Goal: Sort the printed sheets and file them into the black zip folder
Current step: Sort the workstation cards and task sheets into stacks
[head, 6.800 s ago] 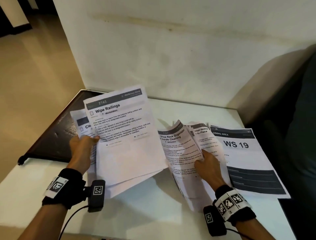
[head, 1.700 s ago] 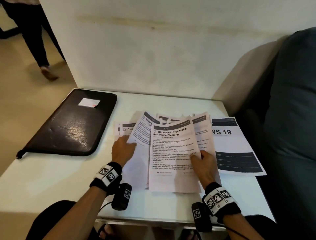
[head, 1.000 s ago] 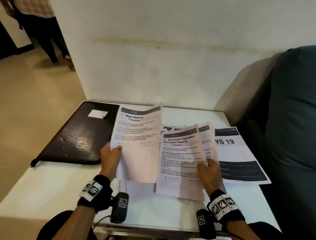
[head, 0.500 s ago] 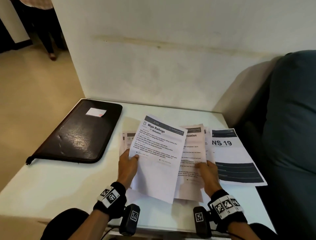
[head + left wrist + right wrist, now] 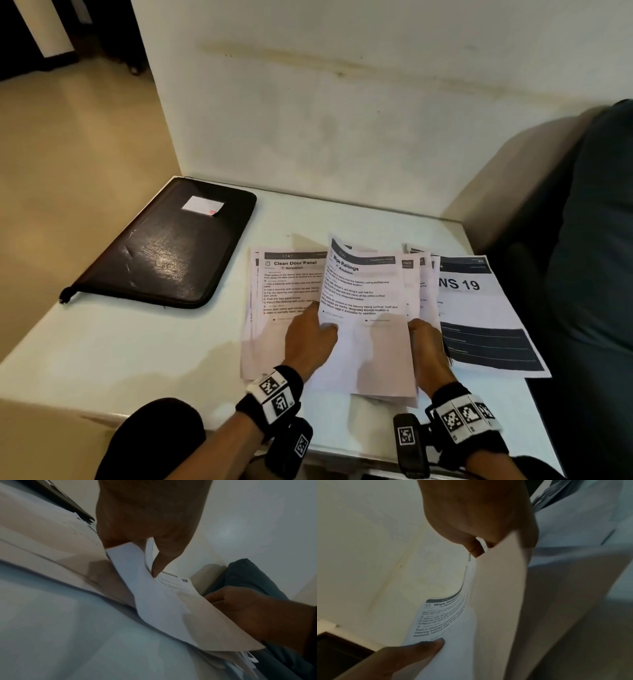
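Observation:
The "Wipe Railings" sheet (image 5: pixel 368 308) tops a bundle of printed sheets lifted off the white table (image 5: pixel 137 349). My left hand (image 5: pixel 310 337) pinches its left edge, thumb on top; the same pinch (image 5: pixel 145 555) shows in the left wrist view. My right hand (image 5: pixel 426 346) grips the bundle's right edge, and the right wrist view shows its fingers (image 5: pixel 474 547) curled round the sheets (image 5: pixel 447 616). A pile headed "Clean Door Panel" (image 5: pixel 287 284) lies flat left of the bundle. The closed black zip folder (image 5: pixel 164 250) lies at the table's back left.
A dark-banded sheet marked "WS 19" (image 5: pixel 479 308) lies flat at the right. A white wall (image 5: pixel 342 102) backs the table. A dark teal cushion (image 5: pixel 596 240) stands close on the right. My knee (image 5: pixel 154 442) shows under the near edge.
The left hand carried the "Wipe Railings" sheet rightward onto the sheets in the right hand, uncovering the "Clean Door Panel" pile. Both hands now hold one bundle.

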